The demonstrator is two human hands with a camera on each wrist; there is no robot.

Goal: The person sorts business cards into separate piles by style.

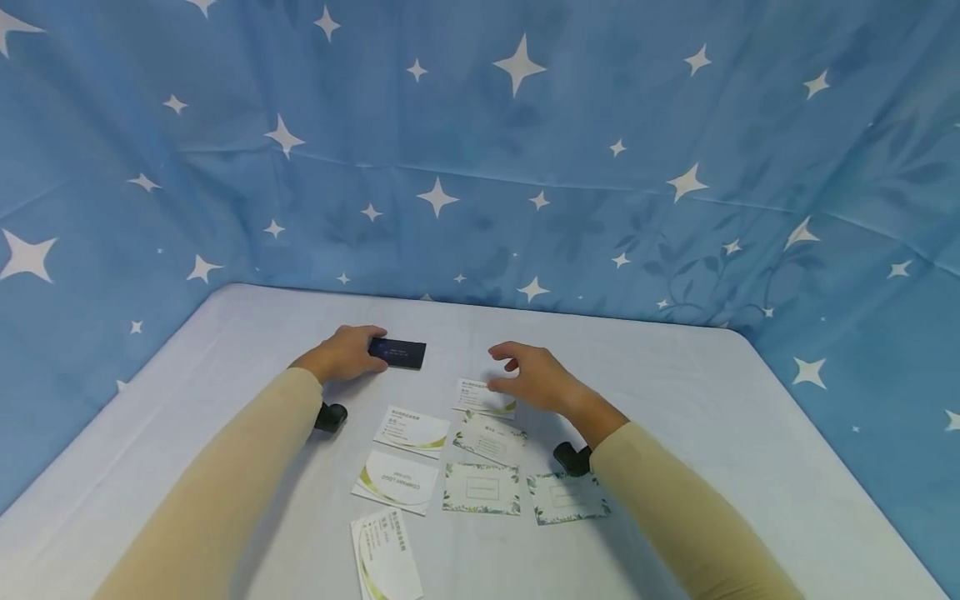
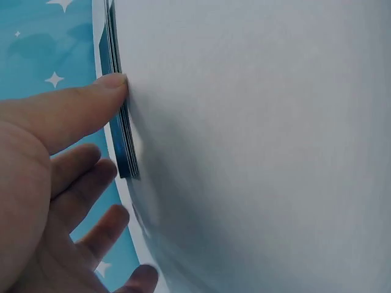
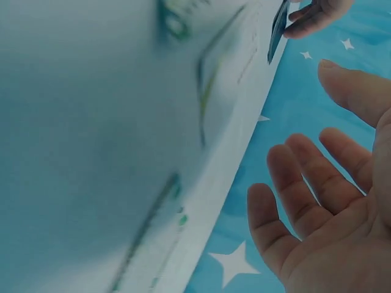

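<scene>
In the head view my left hand [image 1: 347, 353] pinches a small stack of dark blue business cards [image 1: 403, 353] by its left end, thumb at the near edge and a finger at the far edge. The left wrist view shows the thumb [image 2: 113, 85] against the layered edges of the stack [image 2: 129, 146]. To its right, my right hand [image 1: 536, 377] hovers with loosely bent fingers and nothing held. Just below that hand lies a white card with a gold curve [image 1: 480, 396], partly covered by the fingertips. The right wrist view shows the palm [image 3: 342, 244] with its fingers apart.
Several cards lie on the white table [image 1: 262, 350] nearer me: gold-curved ones [image 1: 411, 430], a company logo card [image 1: 397, 480], a tilted one [image 1: 386, 554], and leaf-bordered ones [image 1: 482, 488], one beside the right wrist's black camera [image 1: 573, 458]. A blue star-patterned curtain [image 1: 480, 150] hangs behind.
</scene>
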